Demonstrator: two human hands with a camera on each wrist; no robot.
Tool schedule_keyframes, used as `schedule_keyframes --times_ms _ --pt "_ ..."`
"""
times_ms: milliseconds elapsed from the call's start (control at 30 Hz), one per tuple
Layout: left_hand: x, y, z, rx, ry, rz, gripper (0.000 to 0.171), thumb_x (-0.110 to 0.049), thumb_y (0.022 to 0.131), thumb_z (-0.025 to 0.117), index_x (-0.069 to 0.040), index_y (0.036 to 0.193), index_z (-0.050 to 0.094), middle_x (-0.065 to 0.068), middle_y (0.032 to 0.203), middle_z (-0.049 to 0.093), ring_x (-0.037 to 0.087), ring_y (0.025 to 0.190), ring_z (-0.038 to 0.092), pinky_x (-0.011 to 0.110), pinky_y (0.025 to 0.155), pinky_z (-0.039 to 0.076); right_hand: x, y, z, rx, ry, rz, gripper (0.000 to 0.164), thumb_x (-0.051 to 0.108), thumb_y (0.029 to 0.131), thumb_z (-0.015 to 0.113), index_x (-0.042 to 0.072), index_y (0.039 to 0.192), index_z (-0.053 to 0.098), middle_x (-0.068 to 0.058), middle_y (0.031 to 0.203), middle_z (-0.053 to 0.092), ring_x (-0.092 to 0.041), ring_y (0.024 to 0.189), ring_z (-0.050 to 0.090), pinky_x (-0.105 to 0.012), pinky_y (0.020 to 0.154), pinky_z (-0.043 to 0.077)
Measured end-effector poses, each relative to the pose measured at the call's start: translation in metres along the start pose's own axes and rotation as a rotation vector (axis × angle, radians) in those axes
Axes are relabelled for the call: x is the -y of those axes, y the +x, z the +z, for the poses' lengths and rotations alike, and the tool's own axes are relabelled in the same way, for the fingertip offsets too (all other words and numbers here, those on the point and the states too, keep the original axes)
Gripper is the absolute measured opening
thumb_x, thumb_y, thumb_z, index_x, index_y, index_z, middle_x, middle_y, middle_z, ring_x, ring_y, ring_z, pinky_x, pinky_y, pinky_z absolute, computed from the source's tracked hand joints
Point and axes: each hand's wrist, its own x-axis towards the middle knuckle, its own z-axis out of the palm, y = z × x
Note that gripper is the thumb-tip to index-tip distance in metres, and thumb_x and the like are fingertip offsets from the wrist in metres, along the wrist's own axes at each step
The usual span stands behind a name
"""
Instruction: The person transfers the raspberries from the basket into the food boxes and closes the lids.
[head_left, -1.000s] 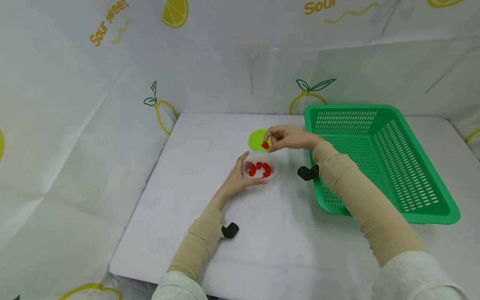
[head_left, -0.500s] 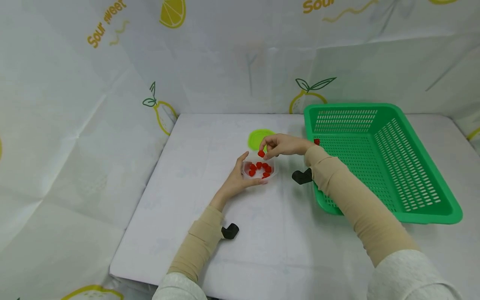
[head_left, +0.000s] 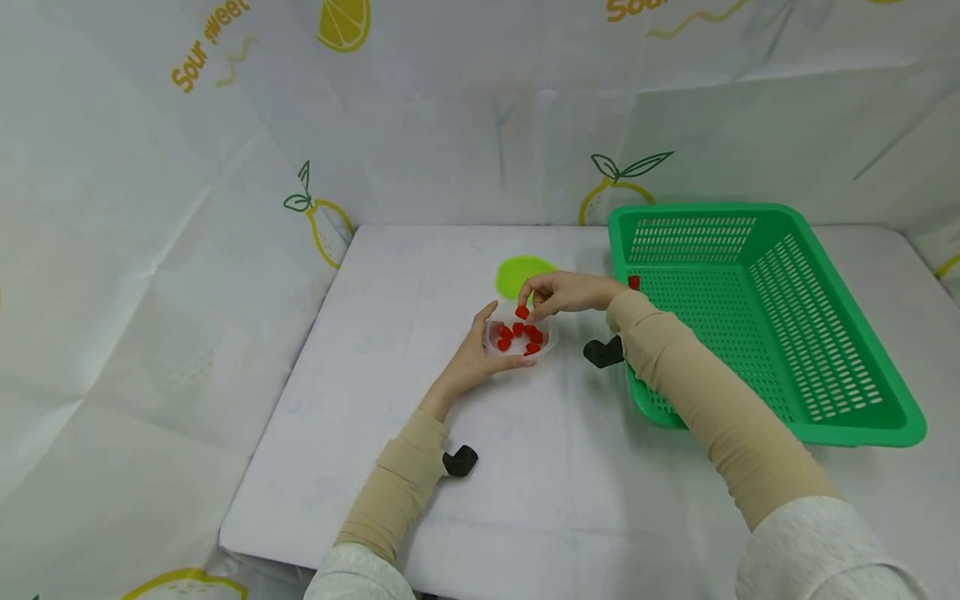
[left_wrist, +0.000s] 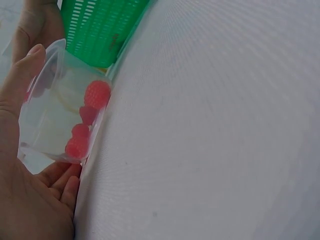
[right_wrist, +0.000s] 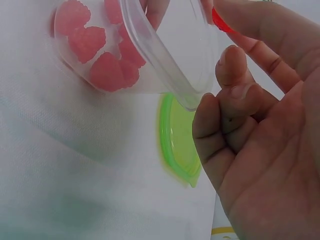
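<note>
A clear plastic tub [left_wrist: 50,120] stands on the white table, with several red raspberries [right_wrist: 87,42] on its bottom. My left hand [head_left: 474,357] holds the tub, fingers round the far left side and thumb along the near side. Between thumb and forefinger, my right hand [head_left: 566,292] pinches one raspberry [head_left: 522,312] over the far rim of the tub. In the right wrist view that berry is mostly hidden by the thumb, and the other fingers are curled. Just behind the tub lies a bright green lid [head_left: 517,275], partly covered by the right hand.
A large green slotted basket [head_left: 765,250] stands to the right, with the right forearm passing over its near left part. One red berry [head_left: 633,282] shows at its left inner side, beside the right wrist. A lemon-printed sheet [head_left: 450,125] hangs behind the white table [head_left: 360,333].
My right hand has come down and slightly left with the raspberry, from over the lid to the tub's rim. A berry in the basket has come into view. The left hand stays put.
</note>
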Motion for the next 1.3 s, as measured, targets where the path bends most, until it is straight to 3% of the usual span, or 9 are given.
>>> schedule_keyframes --times_ms 167,333,767,1300 --pt "0.0008 0.0016 0.0005 0.010 0.008 -0.007 0.104 -0.038 0.072 0.079 -0.035 0.148 0.007 0.001 0.156 0.017 0.021 0.143 0.017 0.054 0.113 0.024 -0.0022 0.0013 0.0005 0.037 -0.006 0.005 0.024 0.016 0.087 0.063 0.008 0.109 0.056 -0.010 0.072 0.049 -0.026 0.070 0.044 -0.034 0.069 0.038" --pt "0.0010 0.0015 0.0013 -0.005 0.015 -0.006 0.105 -0.044 0.069 0.080 -0.040 0.146 0.008 -0.002 0.154 0.021 0.019 0.142 0.020 0.053 0.112 0.025 -0.0059 0.0029 0.0004 0.068 -0.047 0.009 0.022 0.015 0.087 0.062 0.009 0.108 0.057 -0.001 0.071 0.048 -0.023 0.071 0.043 -0.033 0.068 0.037" --pt "0.0005 -0.0010 0.0019 -0.028 0.020 0.024 0.104 -0.050 0.066 0.080 -0.046 0.143 0.010 -0.003 0.154 0.021 0.020 0.142 0.021 0.054 0.111 0.026 -0.0039 0.0015 0.0020 0.044 -0.073 0.028 0.024 0.015 0.087 0.062 0.008 0.110 0.057 -0.001 0.070 0.046 -0.018 0.068 0.042 -0.031 0.067 0.037" --pt "0.0026 0.0004 0.0022 -0.032 0.030 0.043 0.100 -0.048 0.068 0.078 -0.046 0.143 0.012 -0.003 0.153 0.022 0.019 0.140 0.024 0.054 0.110 0.029 -0.0007 0.0022 0.0038 0.033 -0.148 0.039 0.030 0.018 0.088 0.060 0.009 0.116 0.057 0.000 0.073 0.047 -0.016 0.068 0.043 -0.028 0.067 0.039"
